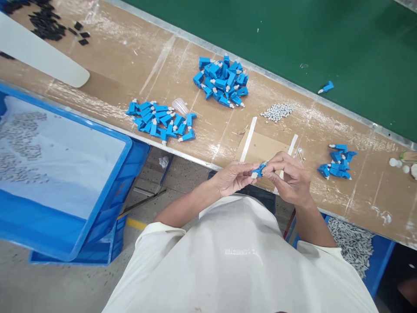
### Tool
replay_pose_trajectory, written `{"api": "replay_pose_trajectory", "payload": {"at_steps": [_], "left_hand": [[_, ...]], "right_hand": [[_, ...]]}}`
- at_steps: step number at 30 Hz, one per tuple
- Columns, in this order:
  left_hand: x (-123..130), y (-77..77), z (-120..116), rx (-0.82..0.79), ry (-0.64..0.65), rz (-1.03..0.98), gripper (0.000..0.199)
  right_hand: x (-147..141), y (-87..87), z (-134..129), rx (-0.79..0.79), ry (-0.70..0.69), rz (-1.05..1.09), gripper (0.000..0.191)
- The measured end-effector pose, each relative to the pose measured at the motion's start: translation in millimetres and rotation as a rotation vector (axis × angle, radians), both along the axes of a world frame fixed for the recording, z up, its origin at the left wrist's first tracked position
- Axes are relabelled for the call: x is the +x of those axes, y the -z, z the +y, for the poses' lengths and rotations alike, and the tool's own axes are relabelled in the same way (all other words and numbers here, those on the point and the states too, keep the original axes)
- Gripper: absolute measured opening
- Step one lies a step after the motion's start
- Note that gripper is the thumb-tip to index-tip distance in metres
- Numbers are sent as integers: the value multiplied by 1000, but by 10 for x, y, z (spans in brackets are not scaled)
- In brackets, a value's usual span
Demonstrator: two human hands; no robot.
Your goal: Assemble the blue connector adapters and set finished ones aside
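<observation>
Close to my body, over the table's near edge, my left hand (235,177) pinches a small blue plastic part with a white tip (259,171). My right hand (291,176) has its fingers closed at the other end of that same part; whether a second small piece is between them cannot be made out. Beneath the hands lies a cardboard sheet (265,145) with white tape strips. Beyond it is a small heap of grey-white pieces (278,112). Similar blue parts form a pile (223,80) further back and a small group (339,161) at the right.
Another group of blue parts (163,119) lies left, beside a clear plastic cup (180,107). One blue part (326,87) rests on the green surface (293,39). Blue crates (125,145) stand at left; a bin of grey pieces (353,243) sits below right. Black pieces (48,24) lie far left.
</observation>
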State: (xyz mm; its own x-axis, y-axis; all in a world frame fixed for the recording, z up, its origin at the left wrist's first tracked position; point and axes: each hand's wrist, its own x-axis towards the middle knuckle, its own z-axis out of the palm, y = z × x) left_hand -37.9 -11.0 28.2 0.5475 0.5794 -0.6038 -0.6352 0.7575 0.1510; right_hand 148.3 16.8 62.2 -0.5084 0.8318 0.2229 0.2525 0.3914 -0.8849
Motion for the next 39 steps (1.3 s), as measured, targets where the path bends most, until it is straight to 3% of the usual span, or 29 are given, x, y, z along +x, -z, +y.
{"api": "replay_pose_trajectory", "payload": {"at_steps": [7, 11, 14, 17, 21, 24, 26, 31, 39], "left_hand": [[-2, -104, 45, -119, 23, 19, 22], [19, -73, 45, -139, 34, 51, 24], [20, 3, 13, -79, 42, 83, 18], [-1, 61, -36, 83, 8, 118, 18], [-9, 77, -81, 343, -143, 251, 46], [18, 79, -95, 467, -222, 391, 51], [38, 83, -105, 534, -220, 455, 51], [63, 87, -145, 622, -174, 541, 51], [81, 124, -216, 633, -170, 594, 52]], "right_hand": [[34, -99, 74, 331, -146, -177, 14], [39, -112, 115, 318, -205, -171, 15], [31, -119, 162, 193, -238, -124, 13], [62, -115, 189, -10, -210, -43, 8], [149, -36, 108, -423, 27, 89, 38], [130, 113, -9, -759, 33, 173, 49], [69, 219, -69, -897, 12, 280, 54], [-43, 346, -114, -1026, 29, 430, 52], [-71, 472, -161, -1017, 40, 489, 55]]}}
